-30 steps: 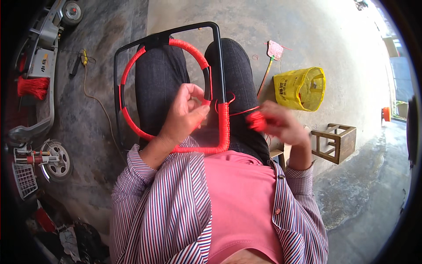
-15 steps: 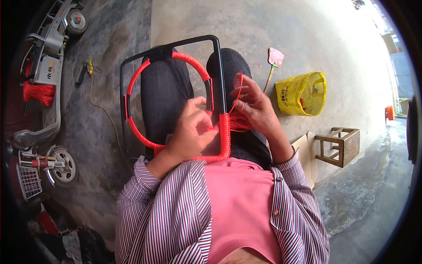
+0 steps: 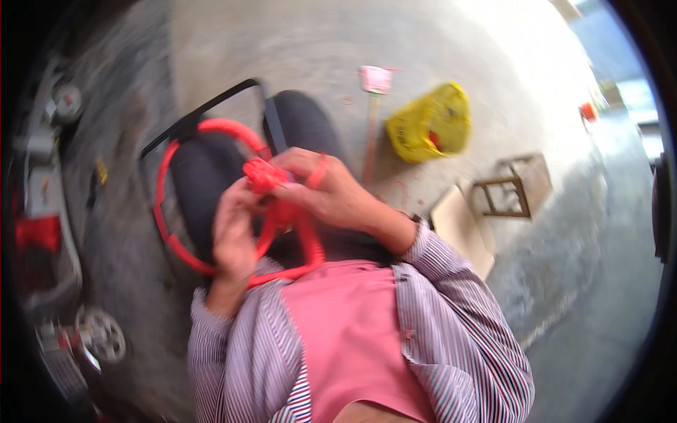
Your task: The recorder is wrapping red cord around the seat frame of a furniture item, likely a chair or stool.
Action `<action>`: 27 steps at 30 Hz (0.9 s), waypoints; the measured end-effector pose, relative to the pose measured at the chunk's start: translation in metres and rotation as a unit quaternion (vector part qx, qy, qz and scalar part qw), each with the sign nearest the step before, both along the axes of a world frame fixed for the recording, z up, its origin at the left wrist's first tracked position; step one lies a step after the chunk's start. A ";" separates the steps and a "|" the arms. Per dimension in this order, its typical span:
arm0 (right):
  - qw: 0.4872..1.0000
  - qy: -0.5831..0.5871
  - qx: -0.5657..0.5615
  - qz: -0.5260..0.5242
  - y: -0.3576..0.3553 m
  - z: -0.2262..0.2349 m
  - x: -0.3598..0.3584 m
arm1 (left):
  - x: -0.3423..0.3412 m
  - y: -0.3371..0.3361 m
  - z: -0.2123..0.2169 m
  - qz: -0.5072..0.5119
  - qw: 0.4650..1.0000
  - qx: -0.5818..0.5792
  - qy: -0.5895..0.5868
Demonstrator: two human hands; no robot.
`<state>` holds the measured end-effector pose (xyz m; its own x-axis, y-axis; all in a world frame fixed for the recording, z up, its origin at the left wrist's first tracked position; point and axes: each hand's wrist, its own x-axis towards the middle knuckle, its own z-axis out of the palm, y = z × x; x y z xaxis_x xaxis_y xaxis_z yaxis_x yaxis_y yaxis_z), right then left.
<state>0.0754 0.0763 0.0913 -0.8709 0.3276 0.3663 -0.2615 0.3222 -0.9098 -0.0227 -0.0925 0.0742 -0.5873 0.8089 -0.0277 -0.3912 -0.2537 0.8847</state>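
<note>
A bundle of bright red cord [image 3: 264, 174] is raised in front of my lap. My right hand [image 3: 333, 194] is closed on it, and a loop of the cord crosses its fingers. At the bundle's lower left, my left hand [image 3: 236, 229] has its fingers bent against the cord; blur softens them. Beneath both hands a black metal frame [image 3: 204, 106] rests on my thighs. It holds a ring wrapped in red cord [image 3: 161, 215], and its near right corner is wrapped in red too. My hands hide part of the ring and the frame's right side.
On the floor to the right stand a yellow bin [image 3: 405, 134] and a small wooden stool [image 3: 504, 197], with a cardboard piece [image 3: 462, 225] beside me. A pink fly swatter [image 3: 376, 80] lies ahead. A vehicle with a wheel [image 3: 101, 335] is at the left.
My right hand has moved left across the frame to meet my left hand, and the red cord bundle has come up between them. The whole view has shifted and blurred.
</note>
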 end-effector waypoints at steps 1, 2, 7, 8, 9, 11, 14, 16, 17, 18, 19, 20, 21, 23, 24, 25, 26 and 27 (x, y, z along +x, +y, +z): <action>0.995 -0.066 -0.072 -0.021 0.006 0.008 0.005 | -0.001 -0.002 0.000 0.010 1.000 -0.011 -0.008; 0.983 -0.101 -0.148 -0.047 0.011 0.014 0.010 | -0.002 -0.002 -0.001 0.017 0.999 -0.024 -0.015; 0.956 -0.268 0.116 -0.026 0.036 0.015 0.040 | -0.008 -0.003 -0.010 0.003 0.998 -0.062 -0.017; 0.899 -0.353 0.257 0.029 0.038 0.012 0.045 | -0.007 0.000 -0.009 -0.008 0.998 -0.061 -0.018; 0.855 -0.434 0.279 0.058 0.040 0.017 0.048 | -0.006 0.001 -0.007 -0.015 0.998 -0.066 -0.017; 0.904 -0.367 0.215 0.031 0.048 -0.004 0.060 | -0.004 0.001 -0.003 -0.024 0.997 -0.071 -0.014; 0.962 -0.270 0.009 -0.034 0.068 -0.029 0.080 | -0.002 0.005 -0.004 -0.034 0.996 -0.075 -0.014; 0.959 -0.238 -0.135 -0.070 0.071 -0.028 0.088 | -0.002 0.003 -0.004 -0.037 0.996 -0.077 -0.016; 0.938 -0.244 -0.237 -0.073 0.072 -0.028 0.092 | -0.002 0.003 -0.004 -0.038 0.996 -0.079 -0.019; 0.906 -0.248 -0.336 -0.075 0.072 -0.027 0.095 | -0.003 0.004 -0.004 -0.040 0.996 -0.079 -0.018; 0.895 -0.269 -0.346 -0.082 0.068 -0.025 0.099 | -0.003 0.005 -0.004 -0.046 0.996 -0.075 -0.019; 0.895 -0.268 -0.347 -0.083 0.065 -0.027 0.101 | -0.004 0.005 -0.003 -0.053 0.996 -0.071 -0.021; 0.897 -0.270 -0.341 -0.083 0.063 -0.036 0.102 | -0.005 0.006 -0.004 -0.054 0.996 -0.071 -0.021; 0.910 -0.303 -0.262 -0.110 0.058 -0.051 0.105 | -0.007 0.007 -0.006 -0.061 0.994 -0.083 -0.037; 0.910 -0.302 -0.263 -0.109 0.059 -0.051 0.105 | -0.007 0.006 -0.006 -0.061 0.994 -0.084 -0.036; 0.928 -0.337 -0.123 -0.098 0.061 -0.051 0.106 | -0.007 0.006 -0.006 -0.062 0.993 -0.086 -0.047; 0.927 -0.365 0.020 -0.084 0.063 -0.050 0.107 | -0.008 0.006 -0.005 -0.062 0.992 -0.088 -0.058; 0.928 -0.364 0.020 -0.079 0.065 -0.049 0.107 | -0.009 0.004 -0.005 -0.058 0.993 -0.090 -0.057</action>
<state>0.1822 0.1411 0.0422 -0.8343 0.4719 -0.2849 0.4706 0.3407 -0.8139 -0.0313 -0.0883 0.0690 -0.4759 0.8466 -0.2384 -0.5090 -0.0440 0.8597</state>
